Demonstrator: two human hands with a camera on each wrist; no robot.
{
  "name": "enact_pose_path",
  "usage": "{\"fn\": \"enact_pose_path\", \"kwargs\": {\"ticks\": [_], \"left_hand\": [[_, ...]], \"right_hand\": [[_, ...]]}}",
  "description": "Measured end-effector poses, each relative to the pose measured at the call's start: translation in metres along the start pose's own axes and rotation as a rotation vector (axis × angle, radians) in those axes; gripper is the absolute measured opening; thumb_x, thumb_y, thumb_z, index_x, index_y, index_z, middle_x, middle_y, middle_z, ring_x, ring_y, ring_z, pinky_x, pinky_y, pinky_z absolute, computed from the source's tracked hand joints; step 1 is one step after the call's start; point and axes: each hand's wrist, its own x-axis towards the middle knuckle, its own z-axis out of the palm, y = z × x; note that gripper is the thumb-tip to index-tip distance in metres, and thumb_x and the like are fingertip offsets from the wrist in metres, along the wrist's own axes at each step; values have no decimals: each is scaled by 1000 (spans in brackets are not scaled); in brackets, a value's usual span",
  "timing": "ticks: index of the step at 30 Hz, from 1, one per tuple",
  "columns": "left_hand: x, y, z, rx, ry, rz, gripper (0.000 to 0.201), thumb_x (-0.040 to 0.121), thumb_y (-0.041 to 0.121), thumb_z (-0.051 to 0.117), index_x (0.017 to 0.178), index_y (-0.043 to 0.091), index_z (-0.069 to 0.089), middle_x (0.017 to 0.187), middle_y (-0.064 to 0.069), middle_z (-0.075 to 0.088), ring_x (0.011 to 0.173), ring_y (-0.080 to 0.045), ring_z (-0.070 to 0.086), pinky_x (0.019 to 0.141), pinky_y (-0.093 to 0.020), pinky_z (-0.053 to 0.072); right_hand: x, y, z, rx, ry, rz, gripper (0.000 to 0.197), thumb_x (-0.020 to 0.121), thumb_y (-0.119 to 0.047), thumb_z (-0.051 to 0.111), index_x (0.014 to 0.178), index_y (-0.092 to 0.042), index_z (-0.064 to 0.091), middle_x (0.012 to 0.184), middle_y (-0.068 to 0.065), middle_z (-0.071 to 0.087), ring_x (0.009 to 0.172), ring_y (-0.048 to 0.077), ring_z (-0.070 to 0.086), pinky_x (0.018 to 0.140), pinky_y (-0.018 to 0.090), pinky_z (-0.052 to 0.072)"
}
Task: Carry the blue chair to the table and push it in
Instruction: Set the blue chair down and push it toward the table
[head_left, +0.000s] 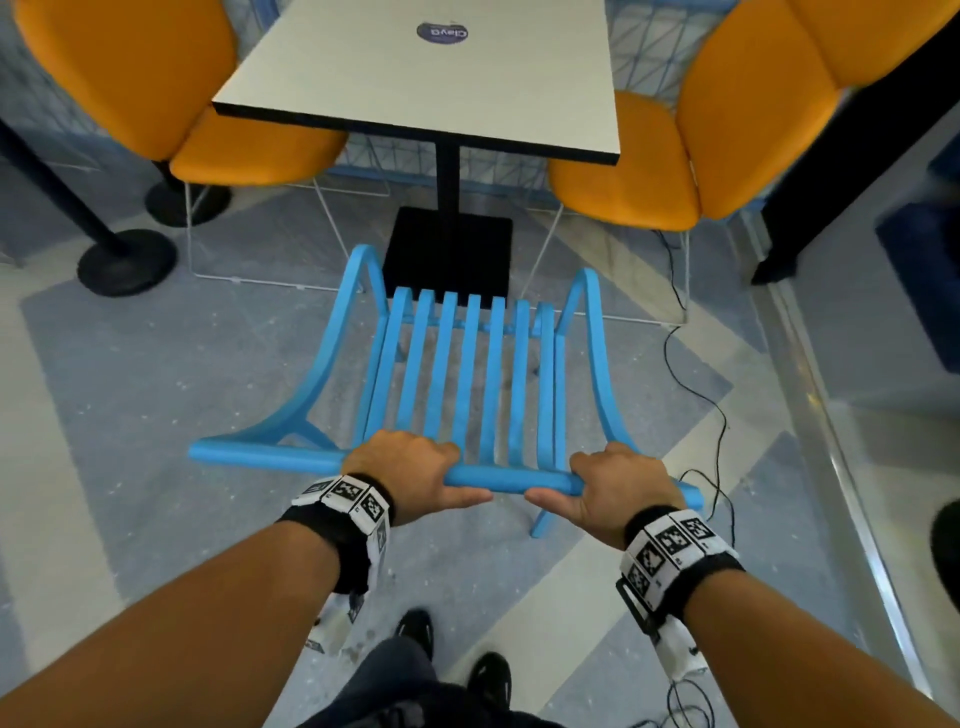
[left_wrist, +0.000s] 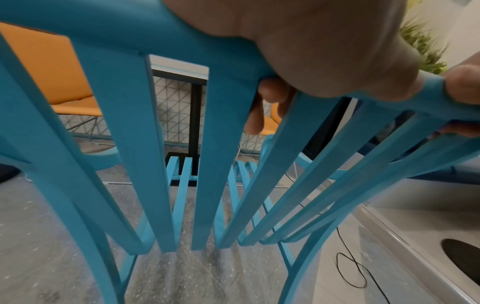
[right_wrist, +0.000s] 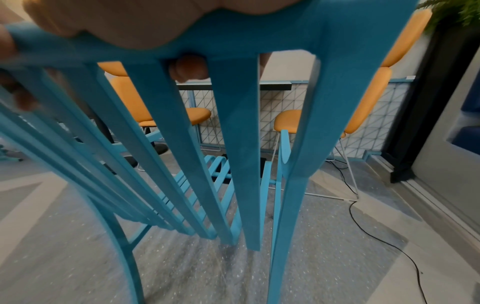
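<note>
— Blue slats everywhere. Where does the blue chair (head_left: 467, 364) stand?
— On the speckled grey floor (head_left: 156, 389), facing the table (head_left: 431, 78), its seat front close to the table's black base (head_left: 447, 249) but not yet under the top.
— And the hands?
— Both are on the top rail of the backrest. The left hand (head_left: 410, 473) wraps it left of centre, fingers (left_wrist: 270, 98) curled over the far side between the slats, thumb along the near side. The right hand (head_left: 618, 488) clamps the rail further right the same way, a fingertip (right_wrist: 189, 67) showing between two slats.
— What else is around?
— Two orange chairs (head_left: 130, 88), one on each side of the table, a black cable (head_left: 711, 405) trailing on the floor to the right, and the person's dark shoes (head_left: 488, 675) below.
</note>
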Motion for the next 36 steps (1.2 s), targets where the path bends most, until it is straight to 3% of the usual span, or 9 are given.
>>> {"fn": "enact_pose_path", "kwargs": {"ticks": [6, 11, 16, 22, 25, 29, 33, 36], "left_hand": [[55, -29, -22, -4, 40, -22, 71, 69, 86, 18, 83, 24, 51, 68, 5, 54, 66, -19, 55, 67, -38, 51], [98, -69, -40, 0, 32, -29, 74, 64, 88, 10, 81, 27, 48, 65, 7, 51, 63, -19, 54, 65, -37, 51], [123, -115, -55, 21, 21, -53, 81, 61, 90, 8, 88, 27, 51, 67, 6, 53, 63, -19, 52, 62, -35, 47], [145, -153, -67, 20, 28, -69, 75, 62, 90, 14, 77, 26, 51, 65, 8, 55, 59, -15, 51, 57, -33, 42], [154, -166, -71, 13, 52, -67, 75, 64, 90, 15, 75, 25, 51, 74, 7, 52, 63, -14, 52, 57, -34, 45], [160, -172, -72, 17, 45, -70, 78, 62, 92, 13, 74, 24, 50, 72, 6, 54, 59, -14, 53, 56, -34, 45], [146, -195, -67, 23, 35, -102, 79, 58, 93, 5, 75, 27, 45, 71, 7, 58, 61, -15, 54, 55, -33, 40], [138, -208, -67, 56, 26, -93, 86, 54, 92, -4, 81, 27, 46, 76, 8, 59, 63, -14, 54, 57, -32, 40]], "right_hand": [[68, 24, -27, -12, 18, -37, 76, 63, -89, 8, 81, -27, 49, 74, -3, 51, 72, 17, 48, 60, 33, 40], [128, 29, -48, -6, 33, -41, 91, 56, -92, -2, 84, -26, 54, 74, -2, 53, 72, 17, 47, 59, 33, 39], [171, 14, -74, 22, 17, -60, 76, 66, -87, 11, 81, -24, 50, 74, -2, 53, 74, 18, 43, 60, 34, 36], [211, 3, -85, 117, 76, -52, 68, 77, -77, 5, 72, -24, 46, 68, -1, 53, 73, 19, 47, 61, 35, 38], [225, 1, -86, 150, 119, -46, 64, 82, -70, 2, 66, -24, 44, 67, -1, 55, 73, 19, 49, 61, 35, 40], [231, 4, -87, 97, 111, -89, 65, 79, -73, 2, 76, -24, 45, 71, -5, 52, 68, 17, 49, 59, 33, 42], [229, 6, -89, 38, 71, -159, 71, 77, -77, 9, 111, -28, 48, 91, -5, 61, 73, 18, 57, 59, 32, 39], [230, 5, -96, -3, 16, -165, 70, 76, -78, 12, 104, -25, 47, 77, -5, 57, 64, 18, 51, 58, 32, 37]]}}
